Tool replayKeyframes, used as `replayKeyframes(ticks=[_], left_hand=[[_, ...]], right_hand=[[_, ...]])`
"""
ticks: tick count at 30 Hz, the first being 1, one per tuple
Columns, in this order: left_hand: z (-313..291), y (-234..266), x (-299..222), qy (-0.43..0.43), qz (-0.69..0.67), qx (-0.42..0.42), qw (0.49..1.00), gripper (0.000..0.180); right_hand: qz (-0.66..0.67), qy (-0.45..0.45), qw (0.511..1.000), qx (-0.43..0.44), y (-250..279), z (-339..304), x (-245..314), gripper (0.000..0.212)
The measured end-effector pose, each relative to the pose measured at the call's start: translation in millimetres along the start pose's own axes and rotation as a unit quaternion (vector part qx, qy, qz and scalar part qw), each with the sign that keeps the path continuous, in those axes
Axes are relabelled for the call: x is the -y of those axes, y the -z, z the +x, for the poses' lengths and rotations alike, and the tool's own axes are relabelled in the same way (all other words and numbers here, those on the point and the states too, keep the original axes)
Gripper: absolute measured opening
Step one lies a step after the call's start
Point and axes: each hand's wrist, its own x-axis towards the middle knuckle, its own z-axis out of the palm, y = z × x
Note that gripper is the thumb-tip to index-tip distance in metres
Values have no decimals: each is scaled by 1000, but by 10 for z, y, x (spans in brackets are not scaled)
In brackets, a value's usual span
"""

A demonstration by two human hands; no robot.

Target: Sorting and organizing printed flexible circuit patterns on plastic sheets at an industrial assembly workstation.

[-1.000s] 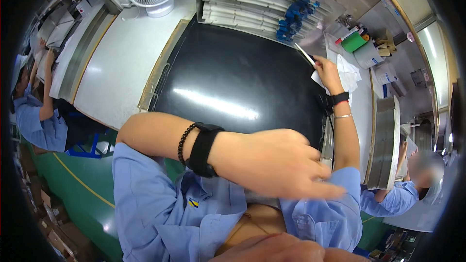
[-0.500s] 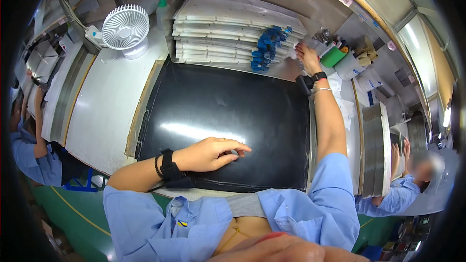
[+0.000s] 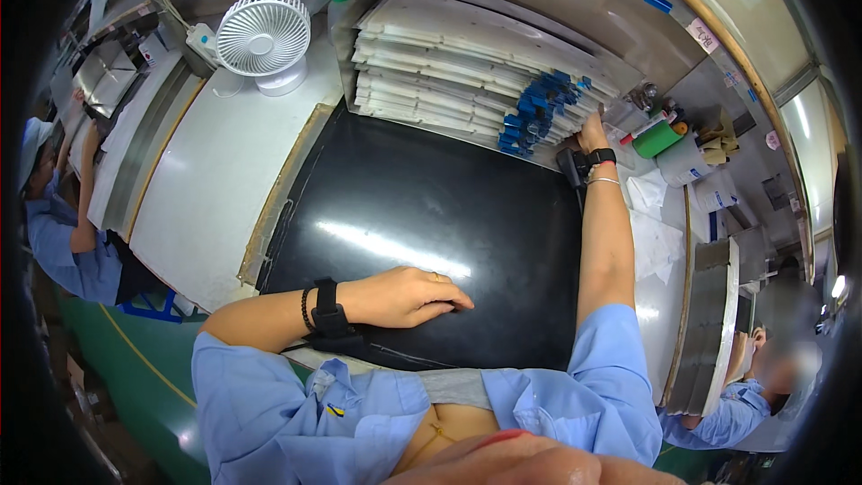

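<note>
A stack of thin white panels (image 3: 431,54) lies in a shallow metal tray (image 3: 395,117) at the far side of the bench. Blue clips or tabs (image 3: 537,112) bunch along the stack's right part. My right hand (image 3: 593,135) reaches to the right end of this stack; its fingertips are hidden there, so a grip cannot be made out. Over the near part of a glossy black mat (image 3: 413,207), my left hand (image 3: 409,296) hangs low or rests with nothing in it, its fingers loosely stretched. Both wrists wear black bands.
A white fan (image 3: 263,43) and a green-tipped bottle (image 3: 338,4) stand at the back left. Right of the stack are a green roll (image 3: 658,138), a white container (image 3: 682,160) and crumpled white paper (image 3: 651,233). Stacked grey panels (image 3: 705,328) stand farther right. Co-workers sit at both sides.
The view has shifted, so the bench appears further right. My right hand has gone in closer to the stack's right end, its fingers now mostly hidden. My left hand stays over the mat.
</note>
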Motion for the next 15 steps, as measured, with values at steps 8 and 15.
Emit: replayKeyframes(ticks=[8,15], left_hand=[[14,52,-29,74,-48,6,996,28],[-223,377,-226,194,-218,-103,951,39]], right_hand=[[26,-100,992,69,-333,-486,352,45],[-127,-99,986,35,-293,-1874,877,51]])
